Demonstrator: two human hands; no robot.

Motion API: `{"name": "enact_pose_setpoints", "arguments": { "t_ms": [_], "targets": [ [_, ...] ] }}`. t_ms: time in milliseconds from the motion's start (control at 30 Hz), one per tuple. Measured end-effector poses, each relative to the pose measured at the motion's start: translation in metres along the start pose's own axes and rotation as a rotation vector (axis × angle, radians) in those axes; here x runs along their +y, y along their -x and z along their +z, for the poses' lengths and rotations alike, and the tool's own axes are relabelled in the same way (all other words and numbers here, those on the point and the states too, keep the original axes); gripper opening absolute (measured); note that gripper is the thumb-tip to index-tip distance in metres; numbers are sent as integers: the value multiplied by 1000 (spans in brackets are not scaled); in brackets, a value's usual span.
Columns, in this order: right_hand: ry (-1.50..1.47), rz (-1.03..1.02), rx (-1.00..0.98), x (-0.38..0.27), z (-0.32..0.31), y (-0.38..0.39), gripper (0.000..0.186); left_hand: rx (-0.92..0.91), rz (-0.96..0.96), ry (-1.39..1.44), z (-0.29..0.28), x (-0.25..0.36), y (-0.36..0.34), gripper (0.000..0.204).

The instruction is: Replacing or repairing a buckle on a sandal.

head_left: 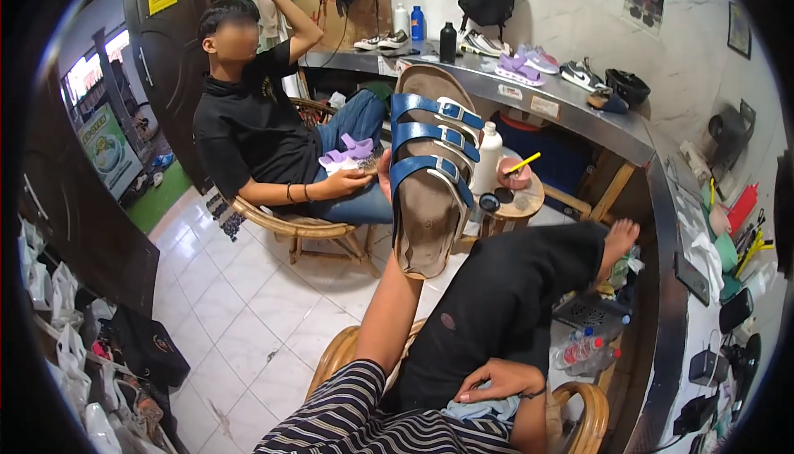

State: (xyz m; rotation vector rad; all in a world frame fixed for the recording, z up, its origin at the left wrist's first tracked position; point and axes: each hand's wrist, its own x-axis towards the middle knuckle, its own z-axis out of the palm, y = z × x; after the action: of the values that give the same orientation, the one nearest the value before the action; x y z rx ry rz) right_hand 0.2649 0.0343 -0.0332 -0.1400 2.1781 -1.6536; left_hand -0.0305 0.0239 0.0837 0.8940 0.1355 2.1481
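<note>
Raised in front of me is a brown-soled sandal (430, 214) with three shiny blue straps and silver buckles, its footbed facing me. My left hand (385, 174) grips it from behind; most of the hand is hidden by the sole, with a few fingers showing at the left edge. Low in my lap, my right hand (502, 379) has its fingers curled together over a bunched light blue cloth (484, 408).
A person (248, 115) sits in a rattan chair, holding a brush near a lilac clog (347, 150). A small round stool (521, 202) bears a white bottle (488, 159) and a pink bowl (514, 174). Shoes line the metal-edged counter (571, 111). Plastic bottles (583, 351) stand by my right.
</note>
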Motion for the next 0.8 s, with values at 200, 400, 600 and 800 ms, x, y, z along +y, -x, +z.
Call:
{"name": "enact_pose_setpoints", "arguments": {
  "t_ms": [200,400,600,800],
  "targets": [
    [-172,-59,-30,21,-16,-29,31,-14,57,-354,-13,5,-25,69],
    [-494,-54,-92,56,-23,-69,33,37,138,-724,-56,6,-64,65],
    [-507,-25,-157,59,-53,-81,32,174,107,-1115,-111,-18,-67,61],
    [-493,49,-226,54,-69,-82,32,232,-8,-1443,-132,-48,-56,54]
  ]
}}
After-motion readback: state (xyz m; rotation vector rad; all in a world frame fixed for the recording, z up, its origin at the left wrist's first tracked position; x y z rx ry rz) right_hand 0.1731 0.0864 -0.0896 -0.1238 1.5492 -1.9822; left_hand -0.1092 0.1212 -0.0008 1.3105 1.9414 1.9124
